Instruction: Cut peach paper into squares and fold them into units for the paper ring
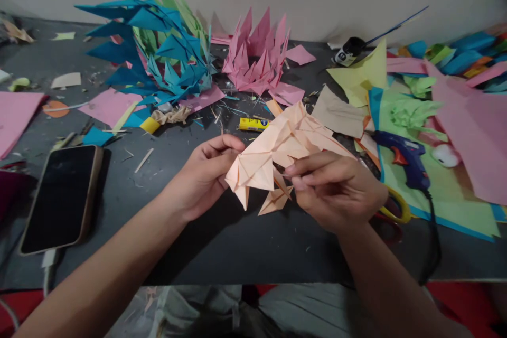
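A peach folded-paper origami piece, made of several pointed units, is held above the dark table between both hands. My left hand pinches its left edge, with the thumb in front and some fingers hidden behind the paper. My right hand grips its lower right side between thumb and fingertips, close to a dangling pointed unit. Just behind the piece lies a yellow glue stick. To the right of my right hand are yellow-handled scissors, partly covered by it, and a blue glue gun.
Blue and green origami and a pink origami ring stand at the back. A phone on a cable lies left. Behind the scissors are coloured sheets and a black paint jar with a brush. Paper scraps litter the table.
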`<state>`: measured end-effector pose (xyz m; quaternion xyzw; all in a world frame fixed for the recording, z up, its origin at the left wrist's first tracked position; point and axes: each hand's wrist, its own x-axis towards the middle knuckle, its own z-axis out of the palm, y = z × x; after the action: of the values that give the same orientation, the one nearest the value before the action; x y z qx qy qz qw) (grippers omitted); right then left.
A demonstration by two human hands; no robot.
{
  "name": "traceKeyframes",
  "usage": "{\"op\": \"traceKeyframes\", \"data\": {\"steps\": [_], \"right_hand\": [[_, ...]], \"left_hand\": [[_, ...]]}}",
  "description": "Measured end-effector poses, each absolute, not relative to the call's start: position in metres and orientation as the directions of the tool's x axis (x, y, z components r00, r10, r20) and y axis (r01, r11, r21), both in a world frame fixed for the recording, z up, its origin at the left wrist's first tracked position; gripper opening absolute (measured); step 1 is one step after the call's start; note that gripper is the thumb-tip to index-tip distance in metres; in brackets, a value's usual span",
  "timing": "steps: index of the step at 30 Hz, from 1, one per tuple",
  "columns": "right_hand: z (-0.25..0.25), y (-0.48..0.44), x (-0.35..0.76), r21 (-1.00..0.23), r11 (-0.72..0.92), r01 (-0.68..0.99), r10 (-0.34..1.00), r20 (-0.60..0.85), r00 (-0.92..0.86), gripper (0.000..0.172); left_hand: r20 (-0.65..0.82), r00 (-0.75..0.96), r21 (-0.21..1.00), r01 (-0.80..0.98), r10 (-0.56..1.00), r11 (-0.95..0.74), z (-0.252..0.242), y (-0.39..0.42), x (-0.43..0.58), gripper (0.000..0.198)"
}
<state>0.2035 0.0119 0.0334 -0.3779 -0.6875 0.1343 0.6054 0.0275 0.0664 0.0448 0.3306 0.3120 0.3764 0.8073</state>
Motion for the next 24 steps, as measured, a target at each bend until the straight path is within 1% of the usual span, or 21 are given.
{"op": "traceKeyframes", "data": {"steps": [4,6,7,9,11,13,14,16,19,21,24], "right_hand": [[0.032,0.013,0.204,-0.634,0.685,0.359,0.676,0.737,0.012,0.022],[0.031,0.011,0.204,-0.629,0.66,0.411,0.69,0.724,0.0,0.022],[0.031,0.01,0.204,-0.623,0.636,0.455,0.702,0.712,-0.006,0.022],[0.031,0.007,0.205,-0.612,0.578,0.54,0.731,0.682,-0.01,0.019],[0.031,0.006,0.204,-0.605,0.549,0.576,0.744,0.669,-0.007,0.015],[0.033,0.005,0.203,-0.592,0.557,0.582,0.732,0.681,-0.007,0.014],[0.034,0.005,0.202,-0.588,0.564,0.58,0.727,0.687,-0.01,0.014],[0.036,0.005,0.2,-0.611,0.562,0.557,0.731,0.683,0.011,0.014],[0.036,0.006,0.197,-0.706,0.536,0.463,0.774,0.63,0.064,0.015],[0.035,0.007,0.195,-0.769,0.51,0.386,0.812,0.578,0.08,0.015],[0.032,0.006,0.195,-0.847,0.437,0.303,0.874,0.479,0.078,0.011]], "left_hand": [[-0.258,0.573,0.79,-0.337,0.778,0.511,0.05,0.065,0.029,0.013],[-0.232,0.58,0.818,-0.319,0.781,0.479,0.052,0.062,0.03,0.006],[-0.201,0.572,0.844,-0.311,0.795,0.437,0.053,0.06,0.03,0.004],[-0.091,0.545,0.921,-0.273,0.833,0.279,0.053,0.057,0.03,0.011],[0.068,0.531,0.981,-0.189,0.845,0.039,0.051,0.054,0.029,0.022],[0.204,0.567,0.979,-0.1,0.798,-0.179,0.048,0.053,0.028,0.033],[0.246,0.59,0.965,-0.073,0.769,-0.252,0.047,0.052,0.028,0.036],[0.283,0.613,0.943,-0.037,0.738,-0.331,0.045,0.052,0.027,0.037],[0.297,0.6,0.925,0.012,0.743,-0.379,0.044,0.055,0.026,0.021],[0.314,0.609,0.913,0.015,0.728,-0.407,0.044,0.057,0.025,0.009],[0.313,0.644,0.904,0.022,0.698,-0.426,0.047,0.058,0.027,0.002]]}}
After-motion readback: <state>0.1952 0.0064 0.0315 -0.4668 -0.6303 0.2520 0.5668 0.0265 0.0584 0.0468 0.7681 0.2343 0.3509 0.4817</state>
